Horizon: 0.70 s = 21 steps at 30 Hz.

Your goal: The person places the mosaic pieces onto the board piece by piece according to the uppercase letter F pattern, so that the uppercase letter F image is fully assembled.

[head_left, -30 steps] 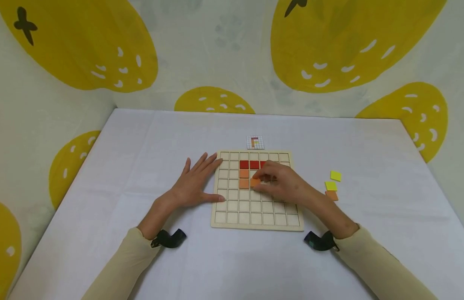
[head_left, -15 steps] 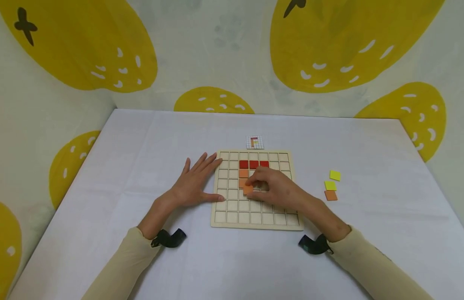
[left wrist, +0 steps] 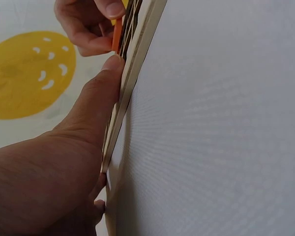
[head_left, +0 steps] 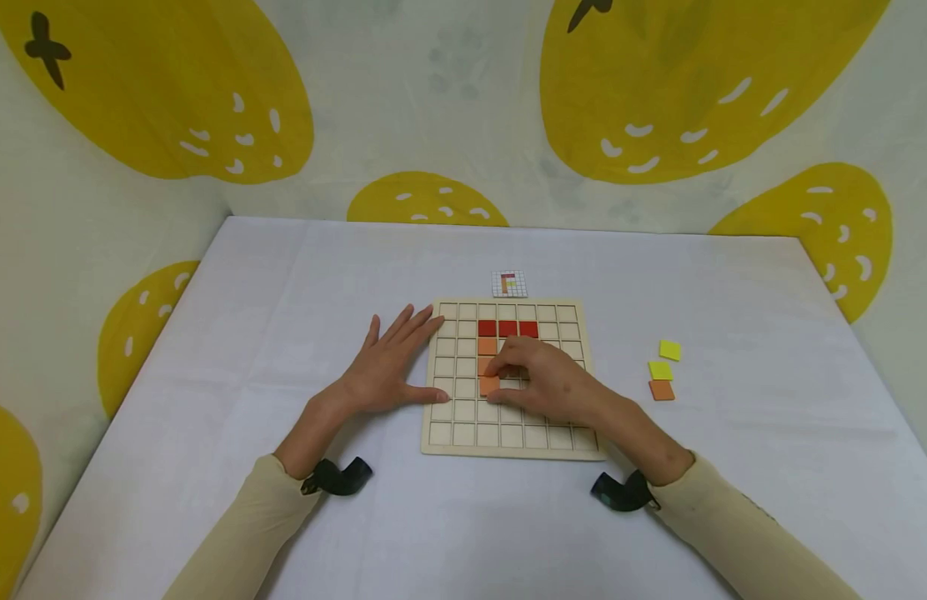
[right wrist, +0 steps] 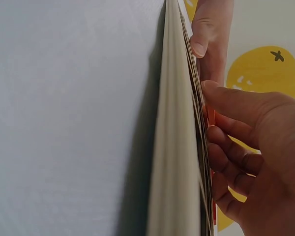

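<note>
My right hand [head_left: 557, 379] pinches an orange square tile [head_left: 489, 386] between thumb and fingertips, low over the pale wooden grid board [head_left: 508, 454]. The tile lies over the cell just below two other orange tiles [head_left: 487, 346], the lower of them partly covered by my fingers. Above these, a row of red tiles [head_left: 508, 329] sits in the grid. In the left wrist view the held orange tile [left wrist: 117, 34] stands edge-on between finger and thumb. My left hand [head_left: 381, 375] lies with fingers spread, its fingertips and thumb resting on the board's left edge.
Right of the board, two yellow tiles [head_left: 669, 350] and an orange tile [head_left: 662, 390] lie loose on the white tabletop [head_left: 771, 350]. A small card with a coloured grid pattern [head_left: 509, 284] lies just beyond the board's far edge.
My right hand has moved left and slightly toward me with the orange tile, from beside the orange column to the cell under it. The left hand has stayed in place.
</note>
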Each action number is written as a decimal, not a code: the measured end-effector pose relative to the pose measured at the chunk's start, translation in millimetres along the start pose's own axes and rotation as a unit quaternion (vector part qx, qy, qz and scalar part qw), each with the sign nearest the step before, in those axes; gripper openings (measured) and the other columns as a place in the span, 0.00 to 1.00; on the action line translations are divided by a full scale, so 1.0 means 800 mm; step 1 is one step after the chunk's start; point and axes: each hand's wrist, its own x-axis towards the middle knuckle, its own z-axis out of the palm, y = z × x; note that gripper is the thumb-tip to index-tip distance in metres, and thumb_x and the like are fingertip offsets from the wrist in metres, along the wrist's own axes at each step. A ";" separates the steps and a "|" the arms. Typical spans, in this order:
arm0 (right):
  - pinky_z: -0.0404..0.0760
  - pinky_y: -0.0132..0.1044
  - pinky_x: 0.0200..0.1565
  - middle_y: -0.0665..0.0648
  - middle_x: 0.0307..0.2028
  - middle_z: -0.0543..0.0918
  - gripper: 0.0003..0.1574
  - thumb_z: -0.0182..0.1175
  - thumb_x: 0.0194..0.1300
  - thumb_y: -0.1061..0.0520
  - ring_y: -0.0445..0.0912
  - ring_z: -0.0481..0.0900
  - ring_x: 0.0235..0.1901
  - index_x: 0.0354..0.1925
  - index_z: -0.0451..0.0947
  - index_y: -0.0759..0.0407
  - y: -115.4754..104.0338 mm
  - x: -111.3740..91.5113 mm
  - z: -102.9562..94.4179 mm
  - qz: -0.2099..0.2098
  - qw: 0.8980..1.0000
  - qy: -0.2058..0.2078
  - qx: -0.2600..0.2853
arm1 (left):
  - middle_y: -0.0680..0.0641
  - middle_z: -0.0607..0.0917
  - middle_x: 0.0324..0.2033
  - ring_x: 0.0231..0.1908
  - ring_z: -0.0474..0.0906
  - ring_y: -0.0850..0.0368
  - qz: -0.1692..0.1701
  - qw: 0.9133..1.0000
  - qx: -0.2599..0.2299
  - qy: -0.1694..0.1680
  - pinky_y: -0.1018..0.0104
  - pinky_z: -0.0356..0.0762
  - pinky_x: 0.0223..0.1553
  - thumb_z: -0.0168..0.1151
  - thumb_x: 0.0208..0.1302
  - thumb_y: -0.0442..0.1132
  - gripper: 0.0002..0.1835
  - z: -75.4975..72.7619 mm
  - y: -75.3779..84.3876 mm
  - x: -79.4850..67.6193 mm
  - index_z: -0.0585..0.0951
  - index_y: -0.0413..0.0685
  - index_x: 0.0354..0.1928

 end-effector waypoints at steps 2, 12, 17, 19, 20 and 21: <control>0.82 0.39 0.50 0.42 0.40 0.83 0.16 0.77 0.60 0.44 0.39 0.78 0.42 0.45 0.87 0.45 0.000 0.000 0.001 -0.001 1.000 0.003 -0.002 | 0.48 0.49 0.85 0.85 0.38 0.43 0.001 1.000 -0.002 0.000 0.26 0.30 0.79 0.73 0.57 0.68 0.61 0.000 0.000 0.000 0.52 0.56 0.84; 0.82 0.36 0.48 0.43 0.39 0.83 0.19 0.79 0.58 0.43 0.39 0.79 0.41 0.43 0.84 0.45 -0.002 0.001 0.004 0.005 1.000 0.005 -0.008 | 0.49 0.48 0.85 0.85 0.37 0.44 -0.002 1.000 -0.001 -0.002 0.27 0.30 0.79 0.73 0.57 0.68 0.61 0.000 -0.001 0.000 0.52 0.56 0.84; 0.82 0.35 0.47 0.43 0.38 0.82 0.18 0.79 0.58 0.43 0.38 0.78 0.40 0.42 0.83 0.45 -0.002 0.002 0.002 0.012 1.000 0.001 -0.005 | 0.48 0.49 0.85 0.85 0.37 0.44 -0.002 1.000 -0.003 -0.003 0.27 0.30 0.79 0.73 0.57 0.68 0.61 -0.001 0.000 0.000 0.52 0.56 0.84; 0.82 0.36 0.47 0.43 0.38 0.82 0.17 0.78 0.59 0.44 0.38 0.79 0.40 0.42 0.83 0.45 -0.001 0.002 0.002 0.009 1.000 0.001 -0.001 | 0.48 0.49 0.85 0.85 0.37 0.44 -0.002 1.000 -0.001 -0.002 0.26 0.30 0.79 0.73 0.57 0.68 0.61 -0.001 0.000 0.000 0.52 0.56 0.84; 0.82 0.36 0.48 0.43 0.39 0.82 0.17 0.78 0.59 0.45 0.38 0.78 0.41 0.42 0.84 0.45 -0.001 0.001 0.001 0.009 1.000 0.000 0.001 | 0.49 0.49 0.85 0.85 0.37 0.44 -0.001 1.000 0.000 -0.002 0.27 0.30 0.79 0.73 0.57 0.68 0.61 0.000 0.000 0.001 0.52 0.56 0.84; 0.82 0.37 0.48 0.43 0.39 0.82 0.16 0.78 0.60 0.45 0.39 0.78 0.41 0.43 0.84 0.45 0.000 0.001 0.001 0.008 1.000 0.000 0.002 | 0.49 0.49 0.85 0.85 0.37 0.44 -0.001 1.000 0.001 -0.001 0.27 0.30 0.79 0.73 0.57 0.68 0.61 0.000 -0.001 0.001 0.52 0.56 0.84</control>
